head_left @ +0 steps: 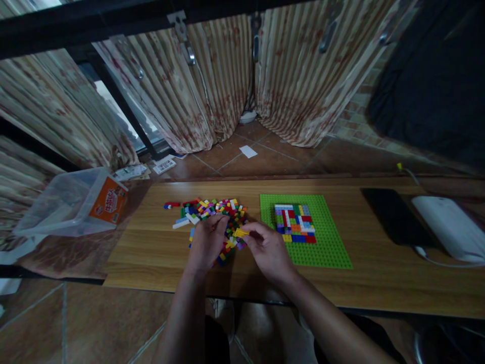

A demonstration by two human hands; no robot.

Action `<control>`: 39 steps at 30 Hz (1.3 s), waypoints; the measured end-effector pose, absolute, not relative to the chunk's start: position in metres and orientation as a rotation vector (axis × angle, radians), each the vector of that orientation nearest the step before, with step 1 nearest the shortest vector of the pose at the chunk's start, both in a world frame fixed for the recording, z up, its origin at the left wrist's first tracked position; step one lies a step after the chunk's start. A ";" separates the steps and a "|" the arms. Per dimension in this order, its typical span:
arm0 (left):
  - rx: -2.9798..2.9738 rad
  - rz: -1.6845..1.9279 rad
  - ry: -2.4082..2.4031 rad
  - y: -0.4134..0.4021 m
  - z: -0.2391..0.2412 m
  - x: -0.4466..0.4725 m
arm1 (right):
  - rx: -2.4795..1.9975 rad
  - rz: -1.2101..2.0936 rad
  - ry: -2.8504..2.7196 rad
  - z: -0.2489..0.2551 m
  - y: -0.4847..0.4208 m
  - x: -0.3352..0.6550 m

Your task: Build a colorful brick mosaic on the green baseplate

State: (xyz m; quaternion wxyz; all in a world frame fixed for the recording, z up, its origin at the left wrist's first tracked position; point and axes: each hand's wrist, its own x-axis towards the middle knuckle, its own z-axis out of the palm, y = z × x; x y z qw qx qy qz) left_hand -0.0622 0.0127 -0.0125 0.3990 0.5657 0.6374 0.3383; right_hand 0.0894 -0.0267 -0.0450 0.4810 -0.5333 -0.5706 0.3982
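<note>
Left of the baseplate [322, 255], the fingers of the right hand [271, 250] pinch a yellow brick [240, 233]; those of the left hand [207, 242] curl over the loose bricks [214, 207], though whether they grip one I cannot tell. The baseplate lies on the tabletop [147, 258] under a multicoloured build [294, 223]; curtains [223, 76] hang beyond it.

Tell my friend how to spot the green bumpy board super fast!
Find the long wooden table, then the pile of loose bricks on it. Just right of that pile in the picture lies the green board. Unlike the little bricks beside it, it's one wide, flat sheet of studs, with a colourful brick patch built on it.
</note>
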 end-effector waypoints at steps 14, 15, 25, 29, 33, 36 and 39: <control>1.215 0.943 1.204 0.000 0.001 -0.051 | -0.833 1.827 -0.295 -0.021 -0.025 0.097; 1.190 0.927 1.143 -0.002 0.004 -0.048 | -0.813 1.839 -0.294 -0.021 -0.026 0.097; 1.103 0.971 1.198 -0.003 0.001 -0.045 | -1.017 1.663 -0.567 -0.022 -0.031 0.092; 1.066 0.938 1.158 -0.004 0.004 -0.044 | -1.018 1.632 -0.665 -0.024 -0.032 0.094; 1.047 0.944 1.118 -0.006 0.005 -0.042 | -1.004 1.676 -0.718 -0.019 -0.032 0.098; 1.047 0.950 1.089 -0.005 0.003 -0.042 | -1.004 1.733 -0.676 -0.016 -0.032 0.099; 1.131 0.980 1.182 -0.001 -0.002 -0.048 | -1.088 1.679 -0.645 -0.016 -0.031 0.099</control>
